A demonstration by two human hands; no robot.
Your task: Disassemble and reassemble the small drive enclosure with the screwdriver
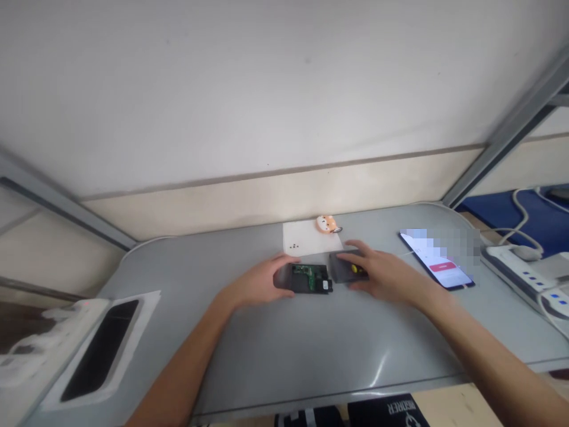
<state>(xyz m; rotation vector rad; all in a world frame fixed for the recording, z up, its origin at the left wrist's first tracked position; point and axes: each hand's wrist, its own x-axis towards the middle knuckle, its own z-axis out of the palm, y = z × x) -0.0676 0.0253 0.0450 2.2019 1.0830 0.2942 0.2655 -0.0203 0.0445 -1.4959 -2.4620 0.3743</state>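
My left hand [262, 280] grips the left end of a black device casing [302, 284], which lies open with a green circuit board [311, 276] facing up. Just right of it, my right hand [371, 271] holds a dark grey cover [338, 270] with a round yellow part [354, 268] near the fingers. The cover and the casing are side by side, almost touching. Behind them lies a white paper [306, 238] with several tiny dark screws [294, 246] on it. An orange and white cat-shaped case [326, 223] sits on the paper's back right corner.
On the grey table [284, 350], a lit tablet [438, 261] lies to the right, beside a white power strip [527, 279] with cables. At the left are a black phone [101, 350] and another white power strip [57, 344]. Metal posts stand at both sides.
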